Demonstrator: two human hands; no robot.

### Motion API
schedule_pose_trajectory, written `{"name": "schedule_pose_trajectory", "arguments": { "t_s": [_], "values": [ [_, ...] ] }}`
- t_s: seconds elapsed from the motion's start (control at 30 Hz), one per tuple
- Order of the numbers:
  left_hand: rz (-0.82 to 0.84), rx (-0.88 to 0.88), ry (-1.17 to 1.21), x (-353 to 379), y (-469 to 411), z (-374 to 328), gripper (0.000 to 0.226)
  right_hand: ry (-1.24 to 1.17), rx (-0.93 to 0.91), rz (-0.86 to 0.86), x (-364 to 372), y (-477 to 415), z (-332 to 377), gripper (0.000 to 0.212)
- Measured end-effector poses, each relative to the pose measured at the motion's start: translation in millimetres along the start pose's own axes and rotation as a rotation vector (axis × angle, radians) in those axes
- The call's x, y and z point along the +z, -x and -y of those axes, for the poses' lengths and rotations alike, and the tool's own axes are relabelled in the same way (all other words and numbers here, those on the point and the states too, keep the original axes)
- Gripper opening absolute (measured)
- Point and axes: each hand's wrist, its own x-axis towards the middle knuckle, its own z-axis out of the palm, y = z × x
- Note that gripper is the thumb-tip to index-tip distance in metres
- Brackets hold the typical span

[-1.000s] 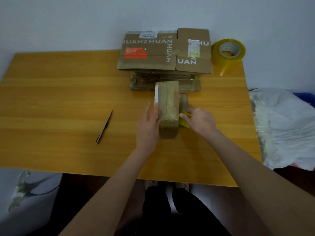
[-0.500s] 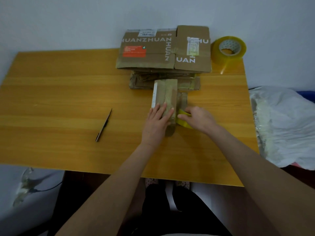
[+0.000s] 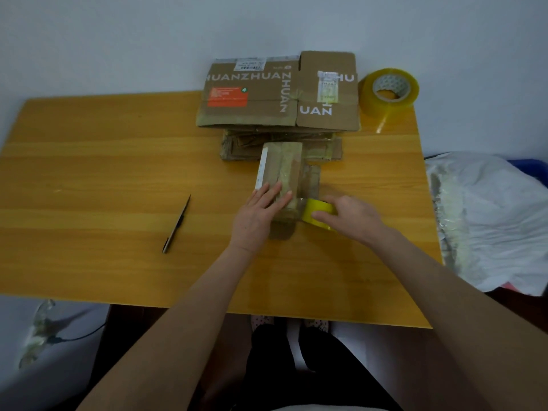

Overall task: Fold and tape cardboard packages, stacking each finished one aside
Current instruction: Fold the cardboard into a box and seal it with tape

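A small brown cardboard package (image 3: 283, 167) stands in the middle of the wooden table (image 3: 118, 173). My left hand (image 3: 261, 212) lies flat on its top with straight fingers, pressing it down. To its right, my right hand (image 3: 353, 216) grips a small yellow tape roll (image 3: 317, 213) held against the package's near right side. Flattened cardboard boxes (image 3: 278, 93) printed with white letters lie stacked at the back of the table.
A large yellow tape roll (image 3: 388, 90) stands at the back right corner. A dark knife (image 3: 177, 225) lies on the table to the left. A crumpled white plastic bag (image 3: 489, 221) sits beyond the right edge.
My left hand has moved from the package's left side onto its top. My right hand has drawn the yellow tape roll out to the right, away from the package.
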Motion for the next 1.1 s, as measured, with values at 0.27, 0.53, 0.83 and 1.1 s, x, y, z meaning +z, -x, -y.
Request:
{"name": "schedule_pose_trajectory", "arguments": {
  "t_s": [0.27,0.53,0.83,1.1],
  "values": [
    [0.031,-0.017,0.003,-4.9,-0.4,2.5,0.078,0.114,0.083,-0.043,0.7,3.1,11.0,0.051],
    [0.056,-0.107,0.063,-5.6,1.8,4.9,0.069,-0.077,0.123,-0.027,11.9,0.9,-6.3,0.039],
    [0.06,-0.192,0.011,-10.7,4.4,2.9,0.072,-0.012,0.174,-0.189,9.2,-3.3,14.2,0.029],
    [0.063,-0.256,0.148,-22.6,24.3,11.6,0.066,0.015,0.169,-0.209,15.6,-3.3,30.0,0.023]
  ]
}}
